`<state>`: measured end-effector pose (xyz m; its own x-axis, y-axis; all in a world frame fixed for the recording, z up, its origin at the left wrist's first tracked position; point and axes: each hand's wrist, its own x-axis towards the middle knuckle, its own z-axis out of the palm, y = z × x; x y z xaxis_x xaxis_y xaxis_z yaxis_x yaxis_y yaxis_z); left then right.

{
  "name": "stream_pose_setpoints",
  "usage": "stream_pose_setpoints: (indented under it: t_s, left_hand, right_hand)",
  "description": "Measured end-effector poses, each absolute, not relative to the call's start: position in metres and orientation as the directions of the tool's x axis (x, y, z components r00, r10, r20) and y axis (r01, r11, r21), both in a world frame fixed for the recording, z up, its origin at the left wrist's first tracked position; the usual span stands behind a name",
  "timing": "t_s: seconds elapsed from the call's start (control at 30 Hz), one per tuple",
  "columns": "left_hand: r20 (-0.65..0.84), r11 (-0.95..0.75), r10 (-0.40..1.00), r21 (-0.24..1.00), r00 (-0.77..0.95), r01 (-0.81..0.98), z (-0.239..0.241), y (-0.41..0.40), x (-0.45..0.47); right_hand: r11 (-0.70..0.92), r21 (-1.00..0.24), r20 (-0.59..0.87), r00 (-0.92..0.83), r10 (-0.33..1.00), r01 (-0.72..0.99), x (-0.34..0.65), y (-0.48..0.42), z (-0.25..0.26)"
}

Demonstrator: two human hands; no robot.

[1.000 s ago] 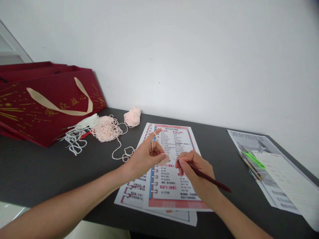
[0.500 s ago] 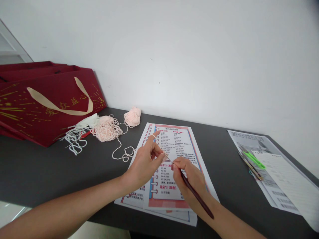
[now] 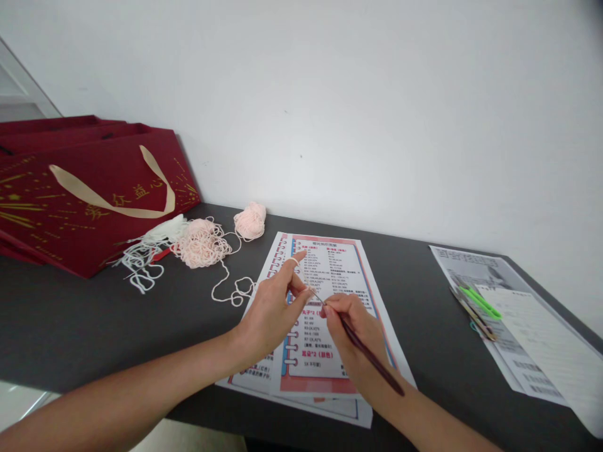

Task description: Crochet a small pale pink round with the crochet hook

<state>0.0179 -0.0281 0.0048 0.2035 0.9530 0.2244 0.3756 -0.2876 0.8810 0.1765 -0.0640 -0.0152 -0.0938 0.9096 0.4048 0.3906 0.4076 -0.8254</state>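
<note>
My right hand [image 3: 355, 323] is closed round a crochet hook [image 3: 374, 361] with a dark brown handle, whose thin metal shaft points up and left. Its tip meets the pinched thumb and fingertips of my left hand [image 3: 269, 309], where a bit of pale pink yarn is held; the small stitches are too fine to make out. A strand of yarn [image 3: 294, 260] wraps my raised left index finger. Loose yarn [image 3: 232, 295] trails on the table from behind that hand towards a tangled pink heap [image 3: 200, 246]. Both hands hover over a printed pattern sheet [image 3: 325, 384].
Behind the heap sits a pink yarn ball [image 3: 250, 221]. White yarn [image 3: 141, 267] lies beside red paper bags [image 3: 89, 188] at the left. Over on the right, papers [image 3: 527, 351] carry a bright green tool [image 3: 480, 302] and slim pointed tools [image 3: 475, 317]. A white wall [image 3: 353, 125] backs the dark table.
My left index finger has shifted slightly to the right and down. My right hand and the hook have moved a little left, the tip staying at the left fingertips.
</note>
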Motion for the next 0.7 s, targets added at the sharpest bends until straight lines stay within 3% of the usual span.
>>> stream_pose_setpoints:
  t_s: [0.07, 0.13, 0.2, 0.33, 0.4, 0.53, 0.63, 0.7]
  left_hand:
    - [0.230, -0.299, 0.949, 0.871, 0.213, 0.390, 0.004, -0.028, 0.017]
    - [0.244, -0.318, 0.943, 0.858, 0.225, 0.403, 0.003, -0.027, 0.016]
    - [0.254, -0.336, 0.937, 0.844, 0.240, 0.417, 0.003, -0.027, 0.015]
    - [0.245, -0.346, 0.930, 0.835, 0.273, 0.429, 0.006, -0.026, 0.015]
    - [0.233, -0.333, 0.933, 0.848, 0.274, 0.412, 0.008, -0.027, 0.016]
    - [0.174, -0.254, 0.950, 0.912, 0.258, 0.323, 0.009, -0.027, 0.018]
    - [0.028, -0.053, 0.951, 0.996, 0.307, 0.073, 0.008, -0.023, 0.020]
    - [-0.074, 0.131, 0.924, 0.983, 0.374, -0.129, 0.008, -0.021, 0.019]
  right_hand:
    - [0.203, -0.946, 0.210, -0.002, 0.978, 0.252, 0.176, -0.061, -0.013]
    - [0.146, -0.975, 0.143, -0.026, 0.989, 0.171, 0.177, -0.058, -0.011]
    - [0.275, -0.925, 0.262, -0.085, 0.961, 0.263, 0.180, -0.056, -0.011]
    - [0.648, -0.651, 0.510, -0.404, 0.759, 0.396, 0.187, -0.056, -0.013]
    - [0.679, -0.608, 0.533, -0.423, 0.733, 0.410, 0.187, -0.056, -0.016]
    - [0.608, -0.651, 0.535, -0.293, 0.793, 0.455, 0.185, -0.054, -0.024]
    - [0.672, -0.602, 0.564, -0.366, 0.740, 0.431, 0.187, -0.050, -0.026]
    - [0.734, -0.542, 0.583, -0.445, 0.679, 0.410, 0.192, -0.046, -0.024]
